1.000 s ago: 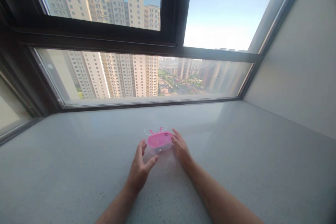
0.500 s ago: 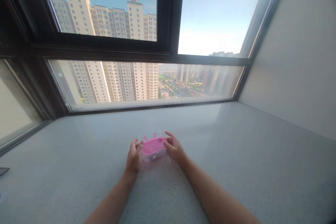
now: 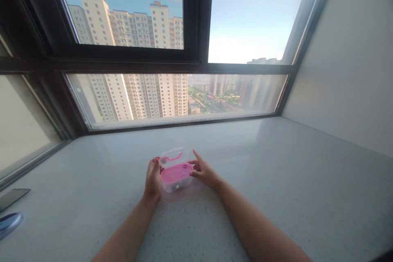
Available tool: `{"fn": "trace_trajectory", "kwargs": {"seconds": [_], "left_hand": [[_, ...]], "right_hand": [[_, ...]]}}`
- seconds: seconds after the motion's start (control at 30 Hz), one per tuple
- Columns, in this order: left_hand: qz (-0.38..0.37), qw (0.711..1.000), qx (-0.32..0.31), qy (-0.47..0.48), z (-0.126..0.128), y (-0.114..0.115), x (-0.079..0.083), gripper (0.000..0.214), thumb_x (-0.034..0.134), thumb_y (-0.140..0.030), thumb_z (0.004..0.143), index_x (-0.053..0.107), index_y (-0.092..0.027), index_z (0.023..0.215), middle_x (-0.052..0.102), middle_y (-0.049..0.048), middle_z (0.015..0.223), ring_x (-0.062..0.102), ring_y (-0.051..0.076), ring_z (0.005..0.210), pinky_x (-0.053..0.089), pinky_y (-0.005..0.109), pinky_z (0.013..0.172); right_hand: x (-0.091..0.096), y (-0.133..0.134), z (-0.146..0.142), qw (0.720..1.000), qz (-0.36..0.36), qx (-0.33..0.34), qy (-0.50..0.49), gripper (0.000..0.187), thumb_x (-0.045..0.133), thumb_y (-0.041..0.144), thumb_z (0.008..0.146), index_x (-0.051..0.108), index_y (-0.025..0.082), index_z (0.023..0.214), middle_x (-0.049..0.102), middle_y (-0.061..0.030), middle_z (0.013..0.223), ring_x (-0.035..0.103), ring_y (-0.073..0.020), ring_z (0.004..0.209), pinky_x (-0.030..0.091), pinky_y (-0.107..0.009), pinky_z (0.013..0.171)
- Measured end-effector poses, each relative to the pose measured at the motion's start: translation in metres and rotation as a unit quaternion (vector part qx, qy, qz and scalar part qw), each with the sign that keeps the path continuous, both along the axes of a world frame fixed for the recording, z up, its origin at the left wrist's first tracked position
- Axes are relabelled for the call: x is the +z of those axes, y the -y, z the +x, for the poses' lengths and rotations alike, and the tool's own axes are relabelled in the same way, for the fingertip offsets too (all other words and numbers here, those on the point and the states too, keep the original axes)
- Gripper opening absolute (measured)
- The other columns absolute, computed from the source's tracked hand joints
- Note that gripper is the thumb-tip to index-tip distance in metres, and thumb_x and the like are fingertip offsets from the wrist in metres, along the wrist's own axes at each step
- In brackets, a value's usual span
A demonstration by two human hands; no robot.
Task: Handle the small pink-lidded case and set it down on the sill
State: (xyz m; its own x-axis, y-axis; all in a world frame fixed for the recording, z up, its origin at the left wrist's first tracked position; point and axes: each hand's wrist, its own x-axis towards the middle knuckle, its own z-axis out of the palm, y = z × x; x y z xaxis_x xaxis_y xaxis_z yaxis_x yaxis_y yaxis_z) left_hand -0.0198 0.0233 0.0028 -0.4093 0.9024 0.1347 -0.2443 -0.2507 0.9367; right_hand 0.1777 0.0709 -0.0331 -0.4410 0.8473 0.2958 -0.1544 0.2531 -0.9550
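A small clear plastic box (image 3: 177, 186) with a pink inner tray or cover (image 3: 177, 173) on top sits on the pale counter. Behind the pink part its clear lid (image 3: 175, 157), with a pink carry handle (image 3: 174, 157), stands tilted up. My left hand (image 3: 153, 180) is closed around the box's left end, its fingertips at the corner where lid and box meet. At the right end my right hand (image 3: 205, 172) grips the pink rim between thumb and fingers, the index finger raised. Small dark contents show faintly through the clear wall; I cannot make them out.
At the left edge lie a flat grey object (image 3: 14, 199) and a shiny blue rounded object (image 3: 10, 224), both partly cut off. The speckled counter (image 3: 276, 180) runs to a dark window frame (image 3: 202, 55) at the back and a white wall (image 3: 346, 69) on the right.
The clear lid has swung to a raised tilt, and its face and handle now show. My left hand has shifted slightly left with the box. The view has turned a little left.
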Motion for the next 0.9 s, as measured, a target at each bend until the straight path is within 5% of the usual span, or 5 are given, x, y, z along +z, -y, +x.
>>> {"fn": "trace_trajectory", "kwargs": {"seconds": [0.3, 0.43, 0.5, 0.6, 0.9], "left_hand": [[-0.014, 0.993, -0.120, 0.000, -0.001, 0.013, 0.008, 0.023, 0.072, -0.031, 0.057, 0.057, -0.017, 0.064, 0.063, 0.0017, 0.084, 0.059, 0.018, 0.074, 0.044, 0.026, 0.064], [-0.028, 0.985, -0.171, -0.011, -0.004, 0.019, 0.015, 0.020, 0.072, -0.029, 0.058, 0.059, -0.017, 0.067, 0.065, 0.0054, 0.092, 0.061, 0.021, 0.079, 0.046, 0.028, 0.066], [-0.028, 0.980, -0.197, -0.012, -0.006, 0.020, 0.018, 0.018, 0.071, -0.029, 0.060, 0.060, -0.016, 0.068, 0.066, 0.0065, 0.095, 0.062, 0.022, 0.081, 0.047, 0.030, 0.068], [-0.024, 0.972, -0.232, -0.008, -0.006, 0.020, 0.019, 0.017, 0.070, -0.030, 0.063, 0.064, -0.017, 0.073, 0.067, 0.0070, 0.098, 0.064, 0.023, 0.081, 0.048, 0.032, 0.071], [-0.013, 0.964, -0.265, 0.031, -0.006, 0.015, 0.007, 0.014, 0.071, -0.028, 0.065, 0.065, -0.018, 0.073, 0.069, 0.0059, 0.094, 0.064, 0.025, 0.085, 0.049, 0.033, 0.072]], "right_hand": [[0.013, 0.009, 0.009, 0.993, -0.036, 0.110, -0.034, 0.120, 0.085, 0.038, 0.050, 0.011, 0.029, 0.144, 0.063, -0.0112, 0.112, 0.066, -0.0212, 0.080, 0.053, -0.037, 0.069], [0.027, 0.024, 0.009, 0.994, 0.093, -0.021, 0.047, 0.072, 0.067, 0.051, 0.072, 0.043, 0.025, 0.135, 0.049, -0.0172, 0.133, 0.053, -0.0311, 0.114, 0.043, -0.050, 0.090], [0.037, 0.036, 0.003, 0.962, 0.213, -0.117, 0.129, 0.059, 0.066, 0.046, 0.075, 0.051, 0.026, 0.129, 0.041, -0.0146, 0.141, 0.039, -0.0323, 0.128, 0.030, -0.053, 0.101], [0.049, 0.051, -0.012, 0.908, 0.325, -0.124, 0.232, 0.059, 0.066, 0.045, 0.075, 0.050, 0.028, 0.130, 0.036, -0.0112, 0.145, 0.032, -0.0322, 0.131, 0.026, -0.051, 0.105], [0.052, 0.060, -0.028, 0.902, 0.315, -0.090, 0.281, 0.068, 0.070, 0.045, 0.071, 0.047, 0.029, 0.132, 0.049, -0.0075, 0.136, 0.038, -0.0315, 0.127, 0.031, -0.047, 0.105]]}}
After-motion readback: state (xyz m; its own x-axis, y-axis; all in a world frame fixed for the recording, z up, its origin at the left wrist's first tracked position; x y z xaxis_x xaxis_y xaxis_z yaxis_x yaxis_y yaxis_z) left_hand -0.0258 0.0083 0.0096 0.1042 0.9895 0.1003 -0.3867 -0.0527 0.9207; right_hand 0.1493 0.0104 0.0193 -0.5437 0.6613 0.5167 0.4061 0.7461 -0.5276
